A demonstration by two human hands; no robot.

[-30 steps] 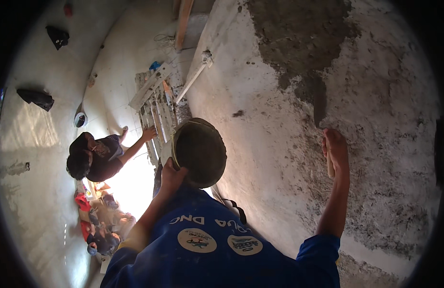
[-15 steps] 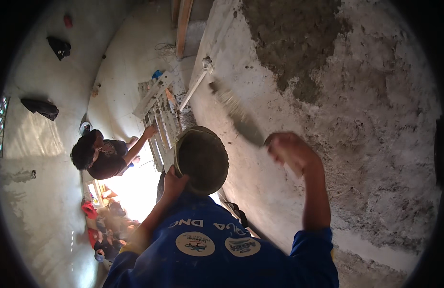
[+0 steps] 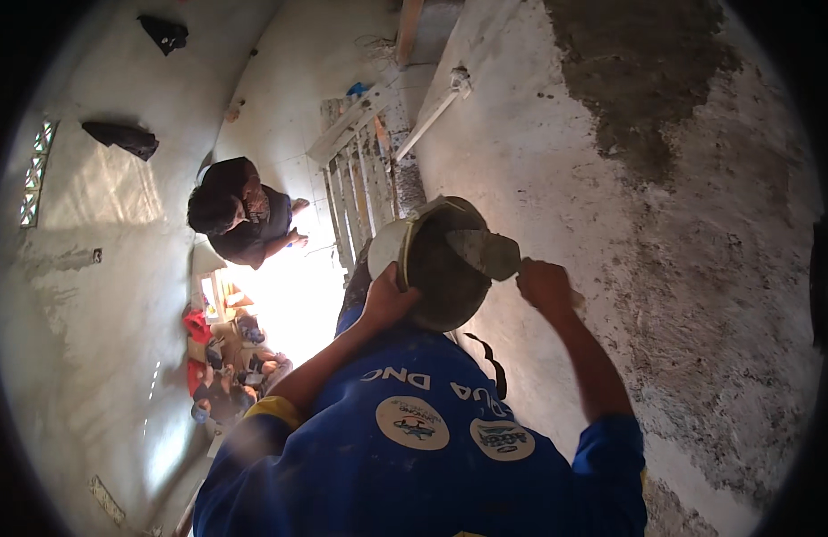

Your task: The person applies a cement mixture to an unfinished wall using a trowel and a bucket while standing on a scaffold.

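Note:
My left hand [image 3: 389,300] grips the edge of a round pale bucket [image 3: 389,246], tilted so its dark mouth faces up at me. My right hand [image 3: 545,286] is closed on the handle of a trowel [image 3: 496,256]. The trowel's grey-smeared blade reaches across the bucket's rim, its tip over or in the mouth. How much the bucket holds is too dark to tell. At my right stands a rough wall [image 3: 557,161], with a dark wet mortar patch [image 3: 647,80] on its upper part.
A co-worker in dark clothes [image 3: 253,210] is at the left, beside a slatted wooden frame [image 3: 365,179]. A pale wooden strip [image 3: 429,125] leans near the wall's corner. Several people [image 3: 230,367] sit farther off at lower left. Black cloths [image 3: 120,139] hang on the left wall.
The trowel has come from beside the wall, where mortar was spraying off it, back left to the bucket. The bucket is tilted differently. The co-worker's outstretched arm has dropped. My view has shifted.

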